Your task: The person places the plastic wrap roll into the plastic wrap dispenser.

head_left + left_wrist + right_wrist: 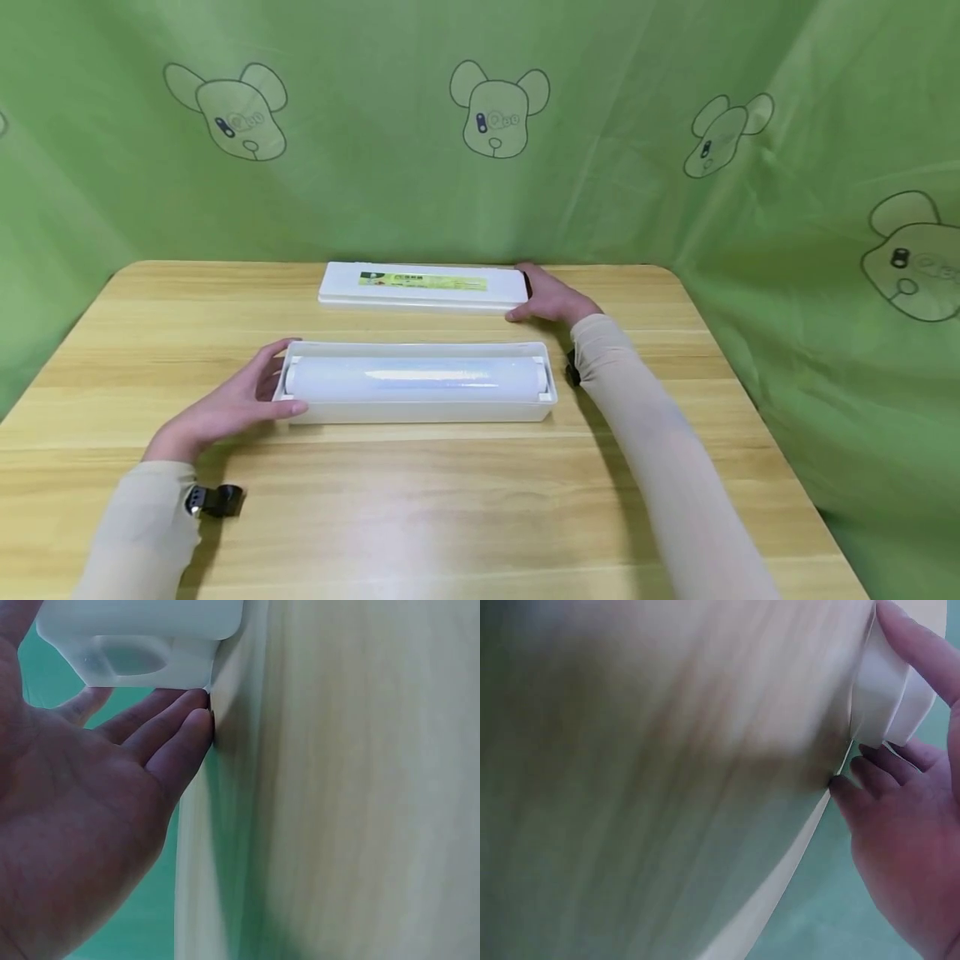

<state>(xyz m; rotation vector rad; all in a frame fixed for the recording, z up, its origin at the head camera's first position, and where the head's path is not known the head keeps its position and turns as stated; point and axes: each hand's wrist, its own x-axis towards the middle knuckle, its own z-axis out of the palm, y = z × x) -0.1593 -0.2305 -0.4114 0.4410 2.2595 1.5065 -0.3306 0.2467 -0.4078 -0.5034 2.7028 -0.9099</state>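
A long white open-topped box point(420, 412) with a roll of cling film point(420, 379) in it sits mid-table. My left hand point(232, 404) grips its left end, thumb along the front wall and fingers round the back corner. The same end of the box point(142, 656) fills the top of the left wrist view. Farther back lies a white lid point(427, 305) with a green and yellow label point(423, 281). My right hand point(551, 296) holds the lid's right end, thumb at the front edge and fingers behind, partly hidden. In the right wrist view, the lid's end point(881, 690) lies between thumb and fingers.
Both white pieces are on a light wooden table point(420, 517). A green curtain point(375, 208) with printed bear heads hangs behind the table and along its sides. Black straps sit on both wrists, one with a small black device point(221, 500).
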